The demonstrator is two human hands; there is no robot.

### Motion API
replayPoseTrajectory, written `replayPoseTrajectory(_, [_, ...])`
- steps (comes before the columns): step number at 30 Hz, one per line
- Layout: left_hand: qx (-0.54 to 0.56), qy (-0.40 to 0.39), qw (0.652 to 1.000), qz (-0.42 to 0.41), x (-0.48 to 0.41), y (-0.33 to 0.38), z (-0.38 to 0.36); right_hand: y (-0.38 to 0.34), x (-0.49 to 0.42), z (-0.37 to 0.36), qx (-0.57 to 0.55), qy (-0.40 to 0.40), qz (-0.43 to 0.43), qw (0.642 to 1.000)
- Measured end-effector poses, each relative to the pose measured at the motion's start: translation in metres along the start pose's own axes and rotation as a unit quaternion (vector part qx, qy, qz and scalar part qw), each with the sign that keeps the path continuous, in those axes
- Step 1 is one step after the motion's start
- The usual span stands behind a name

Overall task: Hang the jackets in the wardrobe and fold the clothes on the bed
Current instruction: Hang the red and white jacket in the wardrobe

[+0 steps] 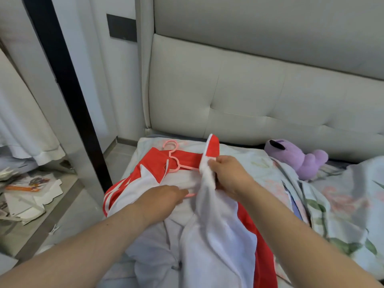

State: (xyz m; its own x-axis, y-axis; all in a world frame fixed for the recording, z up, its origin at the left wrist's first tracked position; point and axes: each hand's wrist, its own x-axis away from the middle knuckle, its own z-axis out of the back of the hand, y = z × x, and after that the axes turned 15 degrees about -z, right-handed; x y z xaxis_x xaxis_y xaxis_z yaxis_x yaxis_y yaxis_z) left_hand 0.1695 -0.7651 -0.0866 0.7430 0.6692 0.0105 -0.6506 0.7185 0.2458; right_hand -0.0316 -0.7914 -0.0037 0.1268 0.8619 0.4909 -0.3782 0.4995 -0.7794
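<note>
Fitting hanger point(187, 168) into jacket point(218, 235), spread open on bed point(259, 163). Pinching white front flap with right grip point(228, 175), holding it up. Resting left grip point(164, 196) flat by hanger's near end, fingers straight, holding nothing. Next, likely: laying flap over hanger shoulder, then carrying to wardrobe.

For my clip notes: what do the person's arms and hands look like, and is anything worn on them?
Both forearms are bare, with no sleeve in view. The left hand and the right hand wear no gloves, and no watch, bracelet or ring shows.
</note>
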Motion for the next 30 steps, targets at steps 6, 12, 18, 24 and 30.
replayPoseTrajectory(6, [-0.111, 0.192, 0.975, 0.002, 0.065, -0.034, 0.019, 0.015, 0.003, 0.011, 0.063, -0.013, 0.036, 0.997])
replayPoseTrajectory(12, [0.232, 0.12, 0.898, 0.354, 0.083, -0.088, 0.006, 0.027, -0.023, 0.034, 0.332, 0.072, 0.035, 0.94])
replayPoseTrajectory(18, [0.251, 0.139, 0.917, 0.278, 0.08, -0.088, 0.003, 0.031, -0.023, 0.039, 0.269, -0.004, 0.03, 0.963])
replayPoseTrajectory(24, [0.116, 0.204, 0.954, 0.185, 0.025, -0.077, 0.064, 0.014, -0.014, 0.093, 0.309, 0.142, 0.1, 0.935])
replayPoseTrajectory(30, [-0.035, 0.192, 0.972, 0.129, -0.067, -0.078, 0.144, -0.017, -0.044, 0.154, 0.246, 0.257, 0.161, 0.921])
